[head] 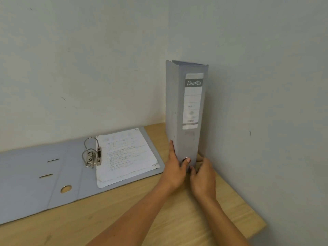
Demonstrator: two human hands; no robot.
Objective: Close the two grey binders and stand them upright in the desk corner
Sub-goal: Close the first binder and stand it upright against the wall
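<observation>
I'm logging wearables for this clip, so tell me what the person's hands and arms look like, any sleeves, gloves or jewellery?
Both forearms are bare as far as the frame shows, with no sleeves in view. The left hand and right hand wear no gloves, and no watch, bracelet or ring is visible. The nails look short and unpainted, though the picture is too soft to be sure.

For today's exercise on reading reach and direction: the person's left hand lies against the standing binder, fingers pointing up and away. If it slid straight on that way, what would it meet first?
Probably only more of the upright binder: the left hand would run up its side cover. Beyond that is the back wall, though depth is unclear.
</observation>
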